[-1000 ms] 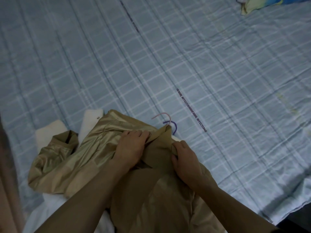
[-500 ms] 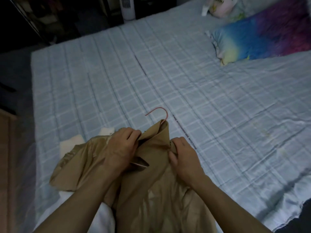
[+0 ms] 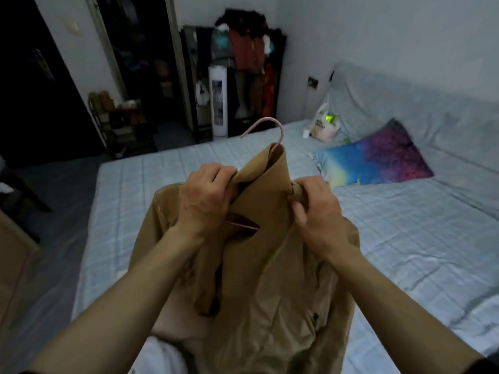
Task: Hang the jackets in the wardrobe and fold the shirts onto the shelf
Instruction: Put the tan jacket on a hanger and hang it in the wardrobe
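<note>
Two bare hands hold a tan jacket [image 3: 267, 238] up in front of the person, above the near edge of a bed [image 3: 405, 238] covered in a pale blue checked sheet. The left hand [image 3: 205, 198] has its fingers curled tight around the left side of the jacket's collar, the fabric bunched inside the grip. The right hand [image 3: 316, 209] pinches a small fold of the collar's right side between thumb and curled fingers. A pink hanger [image 3: 278, 136] sits inside the jacket: its hook rises out of the top of the collar, and a short stretch of its pink bar shows in the open front just below the left hand. The jacket's body hangs down between the forearms, creased, its lower part reaching the bed's near edge, where some pale cloth [image 3: 183, 330] lies under it. On the bed, to the right of the jacket, lies a pillow [image 3: 378, 160] in blue, yellow and purple, and beyond the pillow sits a white plastic bag [image 3: 324, 122]. Past the far side of the bed stand a white tower fan [image 3: 219, 101] and, just behind the fan, a dark open rack [image 3: 251, 55] stuffed with hanging clothes. Left of the bed is dark floor.
</note>
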A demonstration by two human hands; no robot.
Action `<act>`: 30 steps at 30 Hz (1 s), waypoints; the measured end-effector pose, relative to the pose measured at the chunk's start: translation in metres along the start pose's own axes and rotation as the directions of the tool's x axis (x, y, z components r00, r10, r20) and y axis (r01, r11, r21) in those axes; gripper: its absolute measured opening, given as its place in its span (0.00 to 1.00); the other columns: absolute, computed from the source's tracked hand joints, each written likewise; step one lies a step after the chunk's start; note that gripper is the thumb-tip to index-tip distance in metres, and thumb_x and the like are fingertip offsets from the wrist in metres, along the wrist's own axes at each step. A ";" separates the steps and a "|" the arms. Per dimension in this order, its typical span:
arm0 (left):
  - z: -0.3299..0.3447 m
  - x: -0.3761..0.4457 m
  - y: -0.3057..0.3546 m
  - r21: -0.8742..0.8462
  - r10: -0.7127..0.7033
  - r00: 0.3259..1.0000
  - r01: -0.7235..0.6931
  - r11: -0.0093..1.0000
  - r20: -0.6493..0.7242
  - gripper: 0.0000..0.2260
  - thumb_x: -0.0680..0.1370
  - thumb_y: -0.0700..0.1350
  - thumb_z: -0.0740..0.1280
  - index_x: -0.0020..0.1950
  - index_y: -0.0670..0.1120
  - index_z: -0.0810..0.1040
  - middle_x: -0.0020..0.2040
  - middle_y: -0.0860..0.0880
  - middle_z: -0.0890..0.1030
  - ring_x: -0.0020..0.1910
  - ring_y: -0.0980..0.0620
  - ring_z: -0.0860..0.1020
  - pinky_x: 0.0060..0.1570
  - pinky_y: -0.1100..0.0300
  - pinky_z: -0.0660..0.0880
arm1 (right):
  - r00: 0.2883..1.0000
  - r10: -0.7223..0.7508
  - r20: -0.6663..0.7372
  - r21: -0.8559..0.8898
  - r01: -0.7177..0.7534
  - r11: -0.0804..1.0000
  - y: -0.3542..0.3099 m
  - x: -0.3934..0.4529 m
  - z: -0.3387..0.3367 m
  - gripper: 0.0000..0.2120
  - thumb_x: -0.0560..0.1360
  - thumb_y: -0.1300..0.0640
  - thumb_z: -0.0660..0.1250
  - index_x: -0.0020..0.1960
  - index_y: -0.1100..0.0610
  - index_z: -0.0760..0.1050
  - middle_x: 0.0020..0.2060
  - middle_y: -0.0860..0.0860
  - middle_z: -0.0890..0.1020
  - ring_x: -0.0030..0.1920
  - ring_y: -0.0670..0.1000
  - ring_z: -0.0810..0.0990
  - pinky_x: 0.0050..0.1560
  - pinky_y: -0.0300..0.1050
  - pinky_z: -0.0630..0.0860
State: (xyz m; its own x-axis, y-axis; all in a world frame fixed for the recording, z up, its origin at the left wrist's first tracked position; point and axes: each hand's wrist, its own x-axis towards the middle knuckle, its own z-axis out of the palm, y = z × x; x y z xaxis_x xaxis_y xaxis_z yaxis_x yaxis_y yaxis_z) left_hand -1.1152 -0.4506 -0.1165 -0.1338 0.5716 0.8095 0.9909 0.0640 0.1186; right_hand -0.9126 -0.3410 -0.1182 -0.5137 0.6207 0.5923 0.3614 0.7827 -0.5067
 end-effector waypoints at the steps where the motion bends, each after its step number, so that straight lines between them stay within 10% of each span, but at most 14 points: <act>1: -0.009 0.010 0.005 -0.020 0.008 0.999 -0.009 1.000 -0.036 0.05 0.79 0.42 0.69 0.52 0.41 0.78 0.44 0.43 0.78 0.41 0.44 0.76 0.37 0.48 0.74 | 0.999 -0.030 -0.034 -0.017 0.030 0.999 -0.008 0.006 -0.013 0.11 0.70 0.65 0.68 0.52 0.58 0.74 0.46 0.52 0.75 0.46 0.52 0.73 0.44 0.44 0.67; 14: -0.112 0.047 0.078 -0.089 0.014 0.972 -0.035 0.995 -0.235 0.04 0.80 0.40 0.67 0.54 0.42 0.79 0.46 0.45 0.79 0.44 0.48 0.76 0.43 0.52 0.76 | 0.921 -0.300 -0.247 -0.081 0.288 0.954 -0.069 0.019 -0.125 0.12 0.72 0.66 0.70 0.54 0.56 0.75 0.47 0.49 0.75 0.47 0.48 0.74 0.48 0.42 0.72; 22: -0.152 0.021 0.137 -0.146 -0.113 0.993 0.115 0.983 0.027 0.17 0.81 0.52 0.60 0.68 0.49 0.72 0.58 0.55 0.74 0.55 0.60 0.73 0.54 0.68 0.69 | 0.906 -0.346 -0.244 0.000 0.357 0.934 -0.064 0.013 -0.166 0.09 0.74 0.66 0.69 0.53 0.58 0.77 0.48 0.51 0.77 0.46 0.46 0.74 0.48 0.35 0.70; 30: -0.195 0.018 0.196 -0.021 -0.138 0.990 0.138 0.990 -0.014 0.15 0.77 0.35 0.67 0.62 0.49 0.78 0.54 0.53 0.80 0.54 0.60 0.77 0.56 0.62 0.75 | 0.893 -0.392 -0.223 0.203 0.435 0.877 -0.051 0.003 -0.190 0.09 0.74 0.67 0.69 0.53 0.58 0.77 0.47 0.49 0.76 0.45 0.45 0.74 0.46 0.28 0.69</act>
State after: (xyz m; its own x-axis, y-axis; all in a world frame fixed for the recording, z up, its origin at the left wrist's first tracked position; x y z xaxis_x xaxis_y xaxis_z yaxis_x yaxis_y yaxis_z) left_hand -0.9269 -0.5872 0.0333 -0.2698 0.5460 0.7932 0.9624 0.1253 0.2411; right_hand -0.7848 -0.3705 0.0286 -0.4267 0.2579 0.8668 -0.0642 0.9474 -0.3134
